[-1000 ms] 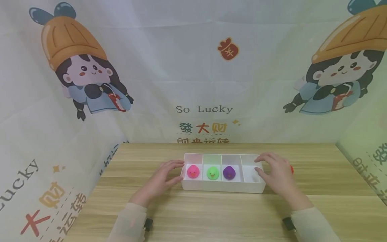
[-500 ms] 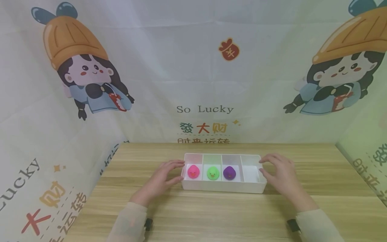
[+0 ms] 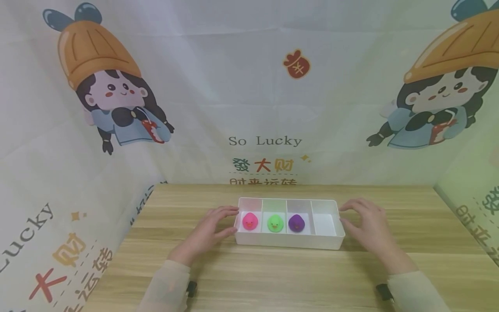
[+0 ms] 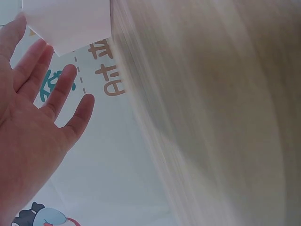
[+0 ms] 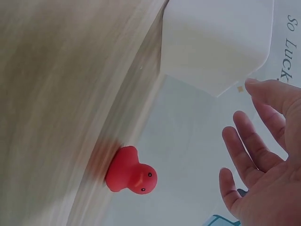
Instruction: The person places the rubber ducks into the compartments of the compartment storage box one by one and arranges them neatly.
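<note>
A white box with compartments (image 3: 288,241) sits on the table, its long side facing me. From left to right it holds a pink rubber duck (image 3: 250,221), a green rubber duck (image 3: 275,223) and a purple rubber duck (image 3: 296,223); the rightmost compartment is bare. My left hand (image 3: 205,229) has its fingertips right at the box's left end, fingers loosely extended. At the opposite end my right hand (image 3: 370,227) is spread with nothing in it, fingertips close to the end wall. A red rubber duck (image 5: 127,174) lies on the table in the right wrist view, hidden from the head view by that hand.
The wooden table (image 3: 273,277) runs back to a printed cloth backdrop (image 3: 265,86), which also hangs along both sides. Dark straps (image 3: 383,292) show at the wrists below the sleeves.
My right hand has moved right, from over the rightmost compartment to just outside the box's end. The red duck beside it has gone out of the head view. The left hand has stayed put.
</note>
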`<state>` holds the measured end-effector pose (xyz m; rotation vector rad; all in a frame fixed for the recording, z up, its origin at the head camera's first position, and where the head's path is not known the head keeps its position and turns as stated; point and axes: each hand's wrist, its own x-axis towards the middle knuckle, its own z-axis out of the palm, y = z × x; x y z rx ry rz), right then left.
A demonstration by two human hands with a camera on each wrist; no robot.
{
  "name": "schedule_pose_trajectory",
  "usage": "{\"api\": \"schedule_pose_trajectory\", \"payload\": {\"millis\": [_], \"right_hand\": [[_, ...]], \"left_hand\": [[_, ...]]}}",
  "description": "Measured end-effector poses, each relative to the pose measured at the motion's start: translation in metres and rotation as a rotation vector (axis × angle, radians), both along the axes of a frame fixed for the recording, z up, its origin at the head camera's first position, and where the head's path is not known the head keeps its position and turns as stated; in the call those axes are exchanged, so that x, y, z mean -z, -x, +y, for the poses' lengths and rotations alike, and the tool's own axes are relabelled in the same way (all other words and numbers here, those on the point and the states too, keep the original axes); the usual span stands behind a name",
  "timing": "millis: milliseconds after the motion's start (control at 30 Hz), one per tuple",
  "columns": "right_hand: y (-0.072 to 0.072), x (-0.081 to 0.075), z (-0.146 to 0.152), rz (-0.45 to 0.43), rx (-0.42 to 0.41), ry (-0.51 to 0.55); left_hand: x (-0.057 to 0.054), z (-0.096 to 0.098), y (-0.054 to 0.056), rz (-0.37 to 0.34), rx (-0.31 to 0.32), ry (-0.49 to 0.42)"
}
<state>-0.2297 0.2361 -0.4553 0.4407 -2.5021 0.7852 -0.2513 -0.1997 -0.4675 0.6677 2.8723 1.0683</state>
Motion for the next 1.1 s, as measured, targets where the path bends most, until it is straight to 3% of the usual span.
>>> {"api": "schedule_pose_trajectory", "payload": {"millis": [533,1100], "right_hand": [[-0.001,0.002,0.012,-0.015,0.028,-0.017],[-0.001,0.003,0.023,0.001,0.052,-0.039]], "left_hand": [[-0.001,0.001,-0.001,-0.011,-0.004,0.003],[0.001,0.000,0.000,0.026,0.011,0.005]]}}
